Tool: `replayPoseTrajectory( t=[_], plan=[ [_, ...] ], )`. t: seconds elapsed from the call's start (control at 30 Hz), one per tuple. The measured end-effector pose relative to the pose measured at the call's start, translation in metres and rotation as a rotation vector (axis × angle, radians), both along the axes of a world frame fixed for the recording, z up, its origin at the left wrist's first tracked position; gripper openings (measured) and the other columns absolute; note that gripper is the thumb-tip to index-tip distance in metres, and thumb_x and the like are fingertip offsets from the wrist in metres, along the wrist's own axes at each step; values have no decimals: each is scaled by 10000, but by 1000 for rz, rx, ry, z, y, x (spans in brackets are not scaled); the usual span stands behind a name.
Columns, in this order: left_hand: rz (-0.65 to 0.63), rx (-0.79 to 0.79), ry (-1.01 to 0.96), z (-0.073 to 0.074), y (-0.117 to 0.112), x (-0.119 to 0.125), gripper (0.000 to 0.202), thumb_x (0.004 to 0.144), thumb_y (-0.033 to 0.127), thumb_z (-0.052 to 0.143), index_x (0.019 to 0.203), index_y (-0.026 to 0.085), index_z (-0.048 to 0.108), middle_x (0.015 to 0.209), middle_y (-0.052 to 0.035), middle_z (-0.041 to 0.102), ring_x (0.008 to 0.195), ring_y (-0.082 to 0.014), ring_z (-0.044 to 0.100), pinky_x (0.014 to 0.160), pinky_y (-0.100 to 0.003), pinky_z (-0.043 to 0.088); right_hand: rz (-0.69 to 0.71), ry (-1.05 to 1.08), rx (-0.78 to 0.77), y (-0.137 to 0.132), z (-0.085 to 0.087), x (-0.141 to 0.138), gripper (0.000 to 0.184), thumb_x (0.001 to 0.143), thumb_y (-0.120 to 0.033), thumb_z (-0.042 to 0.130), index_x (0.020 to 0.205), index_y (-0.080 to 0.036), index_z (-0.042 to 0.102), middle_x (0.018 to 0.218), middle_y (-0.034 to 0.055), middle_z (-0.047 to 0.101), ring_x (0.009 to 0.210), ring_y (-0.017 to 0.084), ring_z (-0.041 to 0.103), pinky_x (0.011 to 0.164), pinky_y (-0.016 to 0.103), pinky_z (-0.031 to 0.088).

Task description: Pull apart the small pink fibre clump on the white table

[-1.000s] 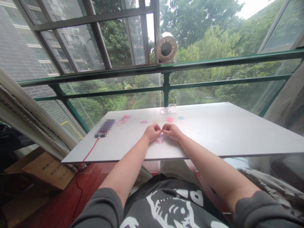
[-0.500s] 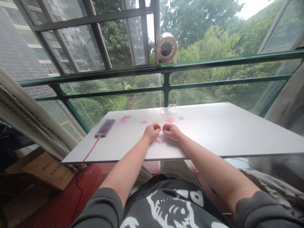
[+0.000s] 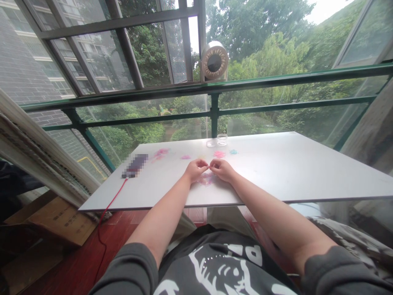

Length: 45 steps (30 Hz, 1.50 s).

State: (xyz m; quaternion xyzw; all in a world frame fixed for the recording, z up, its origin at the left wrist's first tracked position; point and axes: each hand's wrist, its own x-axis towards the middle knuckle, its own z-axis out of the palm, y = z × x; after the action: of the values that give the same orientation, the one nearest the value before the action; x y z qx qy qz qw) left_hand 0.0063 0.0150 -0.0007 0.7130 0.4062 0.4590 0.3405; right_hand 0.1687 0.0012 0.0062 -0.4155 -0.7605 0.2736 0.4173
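Both hands over tabletop [image 3: 285,172], near the front edge, fingertips almost meeting. Left hand [image 3: 195,170]: fingers curled, thumb and index brought toward each other; right hand [image 3: 221,169] mirrors it. Anything pinched there is too small to make out, so grip can't be told. Mixed pinkish-purple pile [image 3: 206,180] of small bits lies on the tabletop just below the fingertips, on the wearer's side, partly covered by the hands. Containers: two round see-through ones at the back edge, side by side; taller cup [image 3: 222,140] on the right, shallow dish [image 3: 211,143] on the left, contents of both unreadable at this size. Loose bits sit in colour piles in front of them: bright pink pile [image 3: 219,154], blue pile [image 3: 233,152] to its right, faint yellow pile [image 3: 201,157] just behind the left hand, small magenta pile [image 3: 185,157] further left, spread-out pink pile [image 3: 161,152] beyond that. Pixelated dark device [image 3: 135,166] at tabletop left, red cable [image 3: 115,198] running off the edge. Cardboard box [image 3: 63,219] on the floor, lower left, inside too dark to read.
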Motion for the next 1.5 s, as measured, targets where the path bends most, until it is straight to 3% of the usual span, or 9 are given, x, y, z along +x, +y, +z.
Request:
replayPoseTrajectory(
  t=[0.23,0.5,0.73,0.87,1.2,1.5],
  plan=[
    [-29,-1,-55,-2,2,-2,154,638,259,638,692,128,578,698,-29,619,673,-115,573,664,-246,455,-6,-2,9,1,1,0,89,675,-239,497,677,-161,540,509,-43,449,485,84,391,493,209,300],
    [118,48,60,-6,5,-3,182,653,286,618,755,136,606,737,-35,631,665,-117,566,650,-253,452,-44,-51,37,3,-2,0,89,658,-226,496,675,-157,550,539,-29,496,505,91,425,507,215,324],
    [270,25,41,-7,9,-12,186,657,284,620,775,141,615,753,-52,656,709,-139,600,699,-272,467,-50,-39,22,4,-3,0,87,649,-212,493,675,-156,555,544,-25,509,492,89,424,494,218,321],
    [342,-30,100,-3,15,-26,204,660,311,617,776,144,632,778,-60,669,723,-150,606,695,-269,464,-57,-51,18,3,-1,0,82,642,-206,495,668,-158,555,549,-24,513,508,92,434,513,220,330],
    [678,-80,330,8,26,-89,198,688,316,592,782,155,661,815,-75,683,766,-185,610,738,-287,449,-44,-69,3,3,-1,0,81,646,-215,488,659,-164,549,534,-27,498,506,96,434,509,220,333],
    [701,-65,326,0,32,-96,191,705,259,572,846,172,666,834,-55,685,783,-167,614,761,-270,451,-54,-106,32,3,-2,1,95,653,-218,483,670,-160,556,586,-7,545,535,104,451,531,227,344]
  ],
)
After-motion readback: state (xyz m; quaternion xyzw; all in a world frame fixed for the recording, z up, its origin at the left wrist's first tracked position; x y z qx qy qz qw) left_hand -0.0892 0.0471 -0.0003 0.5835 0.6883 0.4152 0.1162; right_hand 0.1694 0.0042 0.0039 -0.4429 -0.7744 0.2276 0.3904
